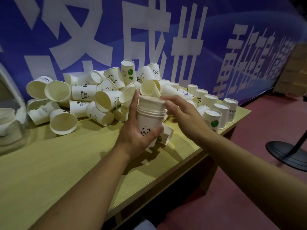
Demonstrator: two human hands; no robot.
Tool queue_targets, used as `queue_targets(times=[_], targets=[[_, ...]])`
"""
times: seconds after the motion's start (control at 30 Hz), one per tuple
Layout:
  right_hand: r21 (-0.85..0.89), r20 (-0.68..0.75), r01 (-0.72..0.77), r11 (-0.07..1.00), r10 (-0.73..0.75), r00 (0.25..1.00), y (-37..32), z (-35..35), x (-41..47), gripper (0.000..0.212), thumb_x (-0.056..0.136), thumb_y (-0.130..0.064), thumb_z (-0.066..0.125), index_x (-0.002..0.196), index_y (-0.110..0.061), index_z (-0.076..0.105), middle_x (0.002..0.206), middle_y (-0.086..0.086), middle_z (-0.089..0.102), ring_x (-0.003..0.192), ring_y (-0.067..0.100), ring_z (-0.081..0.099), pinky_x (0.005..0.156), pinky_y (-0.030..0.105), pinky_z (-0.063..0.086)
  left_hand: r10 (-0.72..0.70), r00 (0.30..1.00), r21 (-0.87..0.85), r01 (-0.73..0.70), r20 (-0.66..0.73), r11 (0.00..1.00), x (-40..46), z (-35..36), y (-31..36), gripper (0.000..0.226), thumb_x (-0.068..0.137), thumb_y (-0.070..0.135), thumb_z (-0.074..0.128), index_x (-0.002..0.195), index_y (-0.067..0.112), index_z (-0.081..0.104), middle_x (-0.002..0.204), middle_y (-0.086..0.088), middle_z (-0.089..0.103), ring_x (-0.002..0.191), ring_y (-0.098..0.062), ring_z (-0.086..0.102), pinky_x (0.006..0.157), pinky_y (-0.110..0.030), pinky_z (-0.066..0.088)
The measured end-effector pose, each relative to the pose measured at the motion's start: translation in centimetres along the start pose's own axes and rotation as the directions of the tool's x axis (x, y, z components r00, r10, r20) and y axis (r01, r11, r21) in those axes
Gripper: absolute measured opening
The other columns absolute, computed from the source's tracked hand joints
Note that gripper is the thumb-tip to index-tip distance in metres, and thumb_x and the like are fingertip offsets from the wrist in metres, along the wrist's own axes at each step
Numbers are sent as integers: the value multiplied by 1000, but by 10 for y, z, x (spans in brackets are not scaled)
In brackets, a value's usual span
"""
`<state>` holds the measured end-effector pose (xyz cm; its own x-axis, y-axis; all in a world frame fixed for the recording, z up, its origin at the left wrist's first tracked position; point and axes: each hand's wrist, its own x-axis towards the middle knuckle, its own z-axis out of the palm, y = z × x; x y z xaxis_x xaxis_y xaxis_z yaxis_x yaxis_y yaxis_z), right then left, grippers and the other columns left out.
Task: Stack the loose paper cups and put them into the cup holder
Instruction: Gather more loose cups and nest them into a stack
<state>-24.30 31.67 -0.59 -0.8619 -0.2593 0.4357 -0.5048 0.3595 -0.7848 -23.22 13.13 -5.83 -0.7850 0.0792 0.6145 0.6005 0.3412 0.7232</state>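
My left hand [135,135] grips an upright stack of white paper cups [150,116]; the bottom cup has a panda print. My right hand [180,112] rests its fingertips on the rim of the top cup, which sits partly nested in the stack. Behind the hands lies a big heap of loose paper cups [93,95], most on their sides. A clear cup holder [10,117] with cups inside it stands at the far left edge of the view.
Several cups stand upside down in rows [216,110] at the table's right end. The wooden table [58,163] has bare room in front. A blue banner [166,30] hangs behind. A black stand base [285,153] sits on the red floor at right.
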Motion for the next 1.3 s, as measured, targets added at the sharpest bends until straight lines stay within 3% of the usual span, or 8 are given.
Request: queue_targets(times=[0.17,0.27,0.43,0.57,0.73,0.87,1.07,1.3], targets=[[-133,-3,-74,988,75,997,12,-1,4,24,98,-39,55,120,-34,64,115,-18,62,98,5,62,83,32,55,36,994,44,-32,-101,999,3,-7,-5,86,70,59,69,140,42,22,132,-2,47,102,-13,61,69,-25,58],[-329,87,-131,935,168,982,24,8,4,46,88,-47,68,130,-33,57,122,-7,59,99,7,60,86,34,57,-4,971,43,15,-239,999,7,-13,-7,77,69,59,69,130,38,27,122,-3,53,91,-15,64,62,-21,55],[-345,194,-233,909,312,930,27,9,7,73,84,-40,76,145,-35,38,123,-3,54,96,13,62,71,27,58,-38,944,16,46,-328,999,7,-18,-9,76,66,61,68,126,38,28,108,19,53,83,1,63,64,-23,55],[-222,134,-272,936,306,942,23,-9,8,70,90,-34,69,147,-46,29,116,1,60,95,21,68,81,40,61,-91,963,-88,71,-254,994,7,-15,-11,83,67,55,73,134,37,27,114,9,59,85,-22,70,69,-50,60],[96,-124,-193,976,204,971,3,-32,19,61,94,-23,62,146,-42,34,122,11,52,95,28,68,75,38,63,-30,999,-12,31,29,999,0,-7,0,88,65,58,74,139,55,27,117,15,53,85,-8,66,64,-38,63],[107,-78,-107,988,116,990,-12,-29,20,72,93,-22,63,149,-48,25,118,8,50,98,27,67,81,40,62,-83,976,36,77,202,996,-3,2,5,95,64,58,74,143,67,22,119,14,57,93,-14,66,76,-45,61],[32,-27,-124,992,125,992,-12,-13,15,74,92,-25,67,149,-45,25,116,8,50,105,25,61,83,36,59,-95,977,29,91,193,995,-4,-2,6,100,67,57,74,145,66,12,122,23,51,100,-8,63,80,-41,61],[-88,63,-1,996,7,998,8,-7,-15,41,95,-48,56,136,-55,50,110,-12,61,98,10,62,88,37,56,-90,993,9,89,71,996,-1,-2,2,111,66,61,72,148,62,-2,150,0,40,115,-17,59,88,-41,58]])
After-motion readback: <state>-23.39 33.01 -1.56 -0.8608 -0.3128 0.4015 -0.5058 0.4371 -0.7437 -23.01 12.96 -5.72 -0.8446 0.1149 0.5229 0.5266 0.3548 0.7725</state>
